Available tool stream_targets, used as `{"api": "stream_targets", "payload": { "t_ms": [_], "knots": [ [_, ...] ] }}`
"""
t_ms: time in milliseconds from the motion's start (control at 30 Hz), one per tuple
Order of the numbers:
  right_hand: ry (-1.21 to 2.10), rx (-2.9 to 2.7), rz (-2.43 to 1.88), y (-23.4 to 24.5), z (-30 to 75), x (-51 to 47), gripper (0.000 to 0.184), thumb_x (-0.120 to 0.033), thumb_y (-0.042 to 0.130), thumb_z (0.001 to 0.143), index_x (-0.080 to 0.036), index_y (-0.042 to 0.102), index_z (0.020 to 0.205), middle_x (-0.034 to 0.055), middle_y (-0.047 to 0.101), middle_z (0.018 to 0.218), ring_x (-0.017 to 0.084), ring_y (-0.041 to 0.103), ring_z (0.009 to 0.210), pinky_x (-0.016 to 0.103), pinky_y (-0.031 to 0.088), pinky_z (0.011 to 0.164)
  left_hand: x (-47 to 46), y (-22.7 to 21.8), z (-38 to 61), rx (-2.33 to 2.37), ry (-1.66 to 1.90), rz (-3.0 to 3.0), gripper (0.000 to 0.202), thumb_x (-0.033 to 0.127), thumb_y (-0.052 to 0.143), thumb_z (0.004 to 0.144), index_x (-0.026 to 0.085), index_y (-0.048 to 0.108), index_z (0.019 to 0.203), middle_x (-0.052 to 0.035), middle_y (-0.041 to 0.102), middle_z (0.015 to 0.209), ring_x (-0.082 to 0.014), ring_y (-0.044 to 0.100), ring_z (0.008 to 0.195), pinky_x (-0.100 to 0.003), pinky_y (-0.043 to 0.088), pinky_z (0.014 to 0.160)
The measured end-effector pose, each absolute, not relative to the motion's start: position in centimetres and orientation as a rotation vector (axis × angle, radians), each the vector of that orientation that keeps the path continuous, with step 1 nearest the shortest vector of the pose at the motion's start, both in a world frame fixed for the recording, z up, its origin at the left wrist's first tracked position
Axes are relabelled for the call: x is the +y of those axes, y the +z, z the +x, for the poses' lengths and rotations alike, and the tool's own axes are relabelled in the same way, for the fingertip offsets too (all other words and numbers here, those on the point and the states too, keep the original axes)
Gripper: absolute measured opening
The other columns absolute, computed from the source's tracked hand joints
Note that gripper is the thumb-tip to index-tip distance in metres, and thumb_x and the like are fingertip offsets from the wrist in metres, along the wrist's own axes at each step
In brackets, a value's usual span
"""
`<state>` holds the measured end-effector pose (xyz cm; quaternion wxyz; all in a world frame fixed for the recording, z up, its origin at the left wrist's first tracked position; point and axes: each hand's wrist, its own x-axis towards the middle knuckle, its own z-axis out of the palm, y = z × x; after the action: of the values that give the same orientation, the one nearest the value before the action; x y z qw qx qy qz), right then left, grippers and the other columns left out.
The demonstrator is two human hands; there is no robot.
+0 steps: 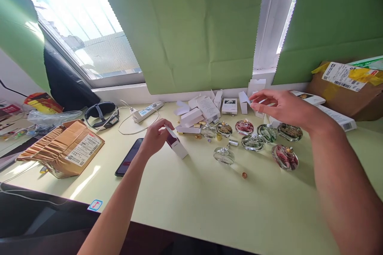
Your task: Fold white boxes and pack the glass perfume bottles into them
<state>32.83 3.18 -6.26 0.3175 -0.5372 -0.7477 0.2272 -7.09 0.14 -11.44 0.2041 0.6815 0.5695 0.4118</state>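
My left hand (157,135) grips a narrow white box (180,149) by its upper end. That box tilts over the table, its top flap raised and a dark panel showing near the fingers. At the back, my right hand (273,105) has thumb and forefinger at the edge of an upright white box (243,102), which they seem to pinch; its other fingers are partly hidden. Below the right hand stand several oval glass perfume bottles, among them a pink one (244,127), a green one (252,142) and a red one (285,157). A clear bottle (224,155) is nearer the middle.
Opened white boxes (206,107) pile up by the window sill. A copper cap (244,175) and a silver cap (233,142) lie loose. Left are a phone (128,158), a torn brown parcel (72,147) and a power strip (147,111); a large carton (344,91) stands right.
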Motion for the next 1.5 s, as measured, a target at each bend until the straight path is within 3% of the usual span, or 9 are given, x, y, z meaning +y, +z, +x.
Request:
{"api": "stream_targets", "payload": {
  "t_ms": [167, 300, 567, 800, 967, 1033, 1100, 1233, 1500],
  "knots": [
    [0.607, -1.971, -1.417, -6.2, 33.0, 3.2, 0.038, -0.051, 0.062, 0.087, -0.027, 0.068, 0.115, 0.0069, 0.074, 0.108, 0.024, 0.066, 0.1, 0.04, 0.052, 0.085, 0.0, -12.6, -7.9, 1.672, 1.185, 1.962, 0.02, 0.023, 0.055, 0.077, 0.022, 0.067, 0.093, -0.0059, 0.063, 0.103, -0.0216, 0.06, 0.096, -0.036, 0.051, 0.086],
    [0.586, -1.969, -1.442, -6.6, 33.2, 3.5, 0.039, -0.052, 0.062, 0.086, -0.028, 0.068, 0.116, 0.0067, 0.074, 0.109, 0.025, 0.066, 0.101, 0.042, 0.053, 0.085, -0.6, -11.7, -8.4, 1.56, 1.11, 2.091, 0.032, 0.02, 0.053, 0.078, 0.024, 0.067, 0.106, -0.0058, 0.064, 0.114, -0.0246, 0.056, 0.114, -0.041, 0.043, 0.104],
    [0.581, -1.965, -1.467, -6.6, 33.2, 3.6, 0.04, -0.053, 0.062, 0.086, -0.028, 0.068, 0.116, 0.0068, 0.073, 0.108, 0.025, 0.066, 0.1, 0.041, 0.052, 0.086, -1.6, -9.8, -7.7, 1.513, 0.895, 2.322, 0.04, 0.013, 0.044, 0.079, 0.025, 0.065, 0.112, -0.0059, 0.062, 0.123, -0.0267, 0.056, 0.117, -0.037, 0.046, 0.097],
    [0.62, -2.024, -1.536, -6.0, 33.5, 3.0, 0.037, -0.054, 0.06, 0.086, -0.028, 0.068, 0.112, 0.0061, 0.073, 0.11, 0.025, 0.065, 0.099, 0.041, 0.052, 0.084, -5.1, -8.5, -1.8, 1.453, 1.026, 2.398, 0.034, 0.016, 0.047, 0.092, 0.027, 0.058, 0.122, -0.006, 0.058, 0.124, -0.0241, 0.057, 0.111, -0.036, 0.049, 0.091],
    [0.617, -2.104, -1.457, -5.5, 33.1, 2.2, 0.034, -0.05, 0.059, 0.089, -0.029, 0.068, 0.114, 0.0048, 0.073, 0.112, 0.024, 0.065, 0.099, 0.04, 0.052, 0.084, -6.6, -13.2, 2.3, 1.197, 0.751, 2.175, 0.051, 0.026, 0.05, 0.097, 0.038, 0.039, 0.145, -0.0077, 0.043, 0.148, -0.0283, 0.052, 0.127, -0.035, 0.057, 0.081],
    [0.635, -2.141, -1.422, -5.4, 33.0, 2.0, 0.035, -0.05, 0.059, 0.089, -0.028, 0.068, 0.115, 0.0056, 0.073, 0.113, 0.024, 0.065, 0.099, 0.039, 0.053, 0.083, -6.0, -16.1, 2.8, 1.165, 0.735, 2.118, 0.055, 0.029, 0.052, 0.097, 0.04, 0.035, 0.148, -0.0073, 0.04, 0.151, -0.0284, 0.049, 0.132, -0.04, 0.056, 0.094],
    [0.658, -2.168, -1.404, -5.4, 33.0, 1.9, 0.038, -0.052, 0.059, 0.089, -0.027, 0.067, 0.117, 0.0063, 0.073, 0.115, 0.025, 0.065, 0.1, 0.039, 0.053, 0.083, -5.1, -18.5, 3.0, 1.115, 0.755, 2.104, 0.058, 0.029, 0.053, 0.097, 0.038, 0.033, 0.15, -0.0075, 0.042, 0.15, -0.0273, 0.047, 0.135, -0.046, 0.045, 0.111],
    [0.662, -2.188, -1.41, -5.8, 33.1, 2.4, 0.042, -0.056, 0.059, 0.088, -0.029, 0.066, 0.119, 0.0059, 0.072, 0.116, 0.026, 0.066, 0.103, 0.041, 0.054, 0.084, -3.7, -21.1, 3.2, 1.133, 0.756, 2.054, 0.055, 0.032, 0.055, 0.097, 0.033, 0.036, 0.149, -0.0085, 0.047, 0.147, -0.0262, 0.052, 0.129, -0.049, 0.043, 0.112],
    [0.744, -2.29, -1.356, -5.9, 32.4, 2.5, 0.044, -0.054, 0.057, 0.088, -0.028, 0.063, 0.123, 0.0058, 0.074, 0.113, 0.027, 0.067, 0.102, 0.042, 0.053, 0.087, -3.2, -22.4, 3.7, 1.209, 0.943, 1.713, 0.046, 0.035, 0.065, 0.091, 0.025, 0.056, 0.134, -0.0081, 0.061, 0.129, -0.0214, 0.058, 0.118, -0.039, 0.053, 0.102]
  ]
}}
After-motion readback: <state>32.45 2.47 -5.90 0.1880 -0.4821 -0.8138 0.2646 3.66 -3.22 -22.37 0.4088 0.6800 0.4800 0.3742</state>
